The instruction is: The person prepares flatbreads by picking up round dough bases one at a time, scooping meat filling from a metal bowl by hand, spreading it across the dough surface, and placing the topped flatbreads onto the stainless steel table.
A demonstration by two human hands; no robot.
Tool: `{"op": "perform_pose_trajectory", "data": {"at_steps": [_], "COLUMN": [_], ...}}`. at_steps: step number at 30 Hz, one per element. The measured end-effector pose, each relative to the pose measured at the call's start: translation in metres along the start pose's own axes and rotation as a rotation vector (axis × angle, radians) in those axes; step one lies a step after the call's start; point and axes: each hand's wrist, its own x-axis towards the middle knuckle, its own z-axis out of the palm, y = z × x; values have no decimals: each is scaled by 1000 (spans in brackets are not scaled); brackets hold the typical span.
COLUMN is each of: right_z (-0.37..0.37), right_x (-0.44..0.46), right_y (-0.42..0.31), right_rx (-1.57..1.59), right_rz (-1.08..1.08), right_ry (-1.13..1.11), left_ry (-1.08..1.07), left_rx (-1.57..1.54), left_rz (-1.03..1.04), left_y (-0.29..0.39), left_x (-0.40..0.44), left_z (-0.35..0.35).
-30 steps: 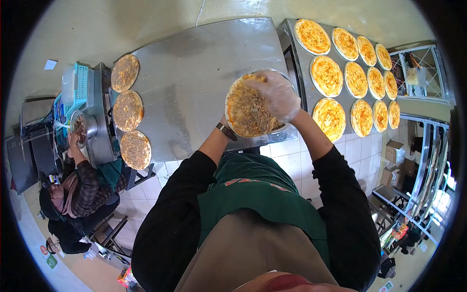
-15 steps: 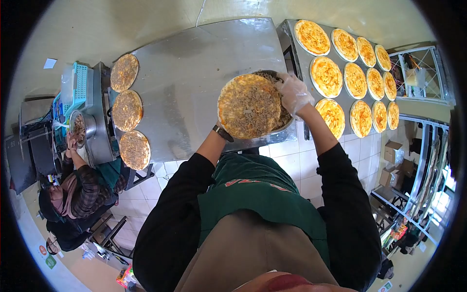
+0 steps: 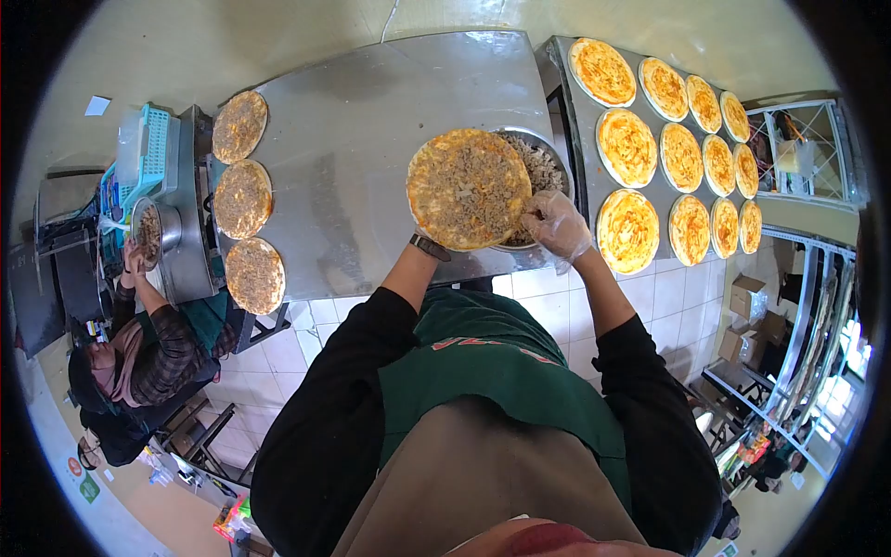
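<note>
Pizza: in the head view, one meat-topped pizza [image 3: 471, 188] sits above the steel tabletop [image 3: 353, 139], overlapping the left part of a metal bowl [image 3: 564, 174].
Left hand: hidden beneath that pizza, the wristwatch [image 3: 430, 247] showing below its edge; its grip cannot be told.
Right hand [image 3: 557, 226]: in a clear plastic glove, fingers bent inward at the pizza's right edge, over the bowl; cannot tell whether the grip holds anything.
Bowl: contains crumbled topping [image 3: 534, 162].
Left row: three topped pizzas [image 3: 244, 200].
Right tabletop [image 3: 656, 191]: twelve sauced pizzas [image 3: 627, 147].
Co-worker [image 3: 176, 362]: hands at a second bowl [image 3: 172, 227].
</note>
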Motion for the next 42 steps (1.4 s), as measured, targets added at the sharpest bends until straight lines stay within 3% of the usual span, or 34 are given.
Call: {"op": "perform_pose_trajectory", "data": {"at_steps": [4,7,11,13,15,17,25,34,42], "right_z": [-10,6,4,-4,6,13,47,77,83], "right_x": [1,-6,1,5,9,10,18,30,28], "right_y": [-14,-10,-24,-31,-15,-4,14,-8,-9], "right_rx": [51,130,14,36,74,-134,-132,-111,-196], "right_rz": [48,4,-112,-1,85,-22,-142,18,157], "right_ry": [-44,-70,-67,87,-4,7,-122,-189,-120], "left_ry": [9,13,29,66,107,130,133,114,166], "left_rx": [-20,-40,-71,-85,-98,-113,-193,-333,-406], "left_rz": [51,93,202,307,424,535,771,857,830], "left_y": [-5,-1,4,2,12,31,159,272,300], "left_x": [-6,-7,-1,-6,-8,-19,-29,72,147], "left_z": [-4,-8,-10,-13,-20,-29,-88,-162,-205]}}
